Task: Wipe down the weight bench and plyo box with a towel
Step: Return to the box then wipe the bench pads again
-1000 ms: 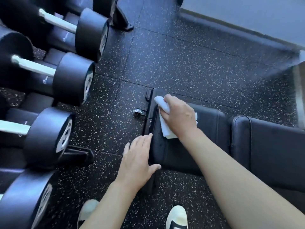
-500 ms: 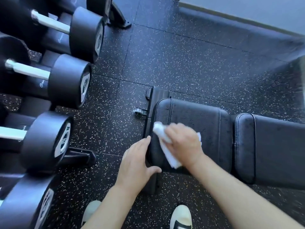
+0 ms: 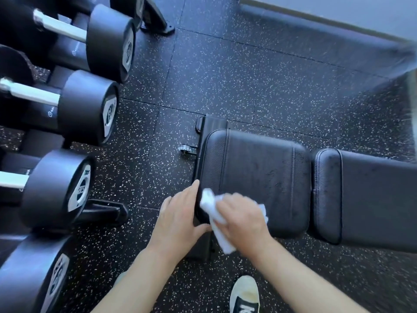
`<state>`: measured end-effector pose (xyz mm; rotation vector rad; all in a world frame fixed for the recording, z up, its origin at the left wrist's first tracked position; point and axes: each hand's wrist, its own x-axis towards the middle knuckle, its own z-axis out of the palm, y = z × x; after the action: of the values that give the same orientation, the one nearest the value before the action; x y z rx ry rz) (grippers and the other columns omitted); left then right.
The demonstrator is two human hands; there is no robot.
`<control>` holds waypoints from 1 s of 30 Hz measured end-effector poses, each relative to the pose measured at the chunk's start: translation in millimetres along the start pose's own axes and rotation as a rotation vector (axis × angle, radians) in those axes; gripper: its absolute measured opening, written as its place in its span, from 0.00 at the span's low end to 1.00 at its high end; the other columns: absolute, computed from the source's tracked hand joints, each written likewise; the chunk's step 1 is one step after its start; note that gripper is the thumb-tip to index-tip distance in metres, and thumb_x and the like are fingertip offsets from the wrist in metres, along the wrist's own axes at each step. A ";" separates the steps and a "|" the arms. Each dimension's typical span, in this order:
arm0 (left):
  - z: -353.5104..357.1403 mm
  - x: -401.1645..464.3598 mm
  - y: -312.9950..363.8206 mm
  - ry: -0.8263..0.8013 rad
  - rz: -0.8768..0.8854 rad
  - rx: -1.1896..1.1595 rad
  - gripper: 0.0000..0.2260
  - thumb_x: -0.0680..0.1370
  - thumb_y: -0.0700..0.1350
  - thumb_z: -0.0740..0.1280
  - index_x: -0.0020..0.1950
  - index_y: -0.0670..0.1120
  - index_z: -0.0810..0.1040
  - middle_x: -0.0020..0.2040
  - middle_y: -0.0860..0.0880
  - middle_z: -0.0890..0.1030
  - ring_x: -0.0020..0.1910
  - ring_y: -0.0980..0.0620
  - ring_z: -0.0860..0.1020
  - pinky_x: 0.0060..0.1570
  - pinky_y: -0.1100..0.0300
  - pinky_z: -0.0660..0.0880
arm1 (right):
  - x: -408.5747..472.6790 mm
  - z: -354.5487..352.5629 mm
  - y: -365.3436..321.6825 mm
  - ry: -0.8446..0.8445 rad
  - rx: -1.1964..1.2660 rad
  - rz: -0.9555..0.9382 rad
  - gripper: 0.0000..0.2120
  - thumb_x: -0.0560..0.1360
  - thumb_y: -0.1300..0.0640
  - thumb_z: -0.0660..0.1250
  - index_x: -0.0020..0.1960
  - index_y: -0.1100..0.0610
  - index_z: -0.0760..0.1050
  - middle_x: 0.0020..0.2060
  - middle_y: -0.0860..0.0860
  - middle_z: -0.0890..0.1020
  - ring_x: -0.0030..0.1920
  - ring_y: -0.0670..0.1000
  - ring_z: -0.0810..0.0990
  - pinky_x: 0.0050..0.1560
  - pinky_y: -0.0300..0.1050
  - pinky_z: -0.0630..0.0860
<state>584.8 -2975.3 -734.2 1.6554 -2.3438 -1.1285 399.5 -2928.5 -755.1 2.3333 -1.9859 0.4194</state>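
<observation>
The right hand [image 3: 242,219] presses a crumpled white towel [image 3: 213,219] against the near left corner of the weight bench's [image 3: 255,175] black seat pad, its fingers curled over and grasping the cloth, whose loose end hangs past the pad's near edge. The left hand [image 3: 178,220] rests flat against the end of the same pad, fingers straight and released, thumb spread toward the towel. A second black pad [image 3: 370,199] of the bench runs off to the right, just beside the seat pad with a narrow gap between. Dumbbells [image 3: 88,107] sit racked along the left on the speckled rubber floor [image 3: 225,86]. One pale shoe [image 3: 244,294] shows at the bottom edge.
</observation>
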 end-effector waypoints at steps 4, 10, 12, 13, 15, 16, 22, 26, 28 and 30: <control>-9.1 7.2 5.8 0.007 0.090 0.055 0.49 0.73 0.60 0.78 0.86 0.54 0.54 0.80 0.56 0.67 0.78 0.54 0.65 0.79 0.46 0.63 | -5.9 -14.5 32.9 0.016 0.038 -0.174 0.11 0.69 0.62 0.73 0.37 0.54 0.71 0.32 0.50 0.69 0.30 0.54 0.69 0.28 0.50 0.66; -7.9 43.6 29.1 0.023 0.090 0.198 0.35 0.83 0.59 0.64 0.86 0.52 0.54 0.83 0.41 0.60 0.79 0.41 0.65 0.77 0.45 0.65 | 107.9 -0.8 117.7 0.144 -0.010 0.365 0.12 0.75 0.55 0.73 0.41 0.55 0.70 0.31 0.54 0.76 0.31 0.61 0.78 0.30 0.48 0.68; -3.9 58.7 34.8 0.055 0.072 0.185 0.32 0.84 0.57 0.62 0.86 0.51 0.56 0.82 0.38 0.61 0.78 0.38 0.67 0.75 0.42 0.67 | 126.5 1.5 121.8 0.133 0.025 0.485 0.11 0.77 0.53 0.71 0.41 0.56 0.71 0.33 0.54 0.78 0.33 0.62 0.79 0.33 0.47 0.64; -1.2 65.1 37.1 0.071 0.056 0.180 0.31 0.84 0.56 0.61 0.86 0.51 0.56 0.82 0.37 0.60 0.77 0.37 0.67 0.75 0.41 0.68 | 127.0 2.0 115.9 0.141 0.037 0.500 0.12 0.77 0.53 0.72 0.41 0.56 0.71 0.33 0.54 0.78 0.33 0.62 0.78 0.33 0.47 0.64; 7.7 73.0 43.8 0.098 0.017 0.166 0.30 0.85 0.55 0.58 0.86 0.51 0.55 0.82 0.36 0.58 0.76 0.35 0.67 0.73 0.40 0.69 | 107.6 3.0 94.5 0.175 0.056 0.433 0.11 0.75 0.55 0.72 0.40 0.55 0.71 0.32 0.53 0.76 0.32 0.61 0.77 0.31 0.48 0.68; 13.3 73.4 48.2 0.110 -0.003 0.155 0.30 0.85 0.55 0.57 0.86 0.51 0.54 0.83 0.36 0.57 0.75 0.34 0.67 0.72 0.40 0.68 | 88.5 3.3 81.6 0.188 0.075 0.355 0.11 0.74 0.55 0.72 0.40 0.55 0.70 0.32 0.53 0.75 0.31 0.59 0.76 0.30 0.49 0.69; 41.9 64.6 62.2 0.234 -0.102 0.052 0.28 0.85 0.54 0.56 0.86 0.58 0.55 0.85 0.42 0.53 0.73 0.36 0.69 0.62 0.39 0.77 | -22.3 -12.7 76.5 0.108 0.094 0.043 0.10 0.75 0.59 0.72 0.38 0.55 0.73 0.31 0.50 0.71 0.31 0.55 0.70 0.31 0.52 0.68; 44.9 65.9 64.3 0.271 -0.138 0.040 0.28 0.84 0.54 0.60 0.84 0.62 0.57 0.84 0.47 0.56 0.72 0.39 0.70 0.53 0.41 0.79 | 2.5 -20.7 137.9 0.174 0.035 0.144 0.11 0.75 0.58 0.70 0.40 0.53 0.68 0.30 0.53 0.70 0.29 0.60 0.72 0.31 0.51 0.69; 45.3 65.3 63.9 0.271 -0.143 0.040 0.29 0.83 0.54 0.61 0.84 0.63 0.58 0.84 0.48 0.56 0.72 0.40 0.71 0.52 0.40 0.79 | 34.2 -18.9 160.0 0.181 0.027 0.333 0.13 0.76 0.55 0.71 0.38 0.53 0.67 0.29 0.54 0.72 0.30 0.61 0.74 0.32 0.50 0.68; 44.9 64.4 62.3 0.276 -0.148 0.020 0.29 0.83 0.54 0.62 0.83 0.64 0.59 0.84 0.49 0.57 0.74 0.40 0.70 0.53 0.39 0.79 | 69.0 -13.7 157.4 0.178 0.062 0.480 0.15 0.74 0.57 0.73 0.38 0.53 0.68 0.29 0.53 0.74 0.29 0.61 0.75 0.32 0.48 0.66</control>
<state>488.5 -2996.0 -752.8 1.8811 -2.0992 -0.8340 253.2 -3019.5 -747.2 1.7501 -2.4536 0.6897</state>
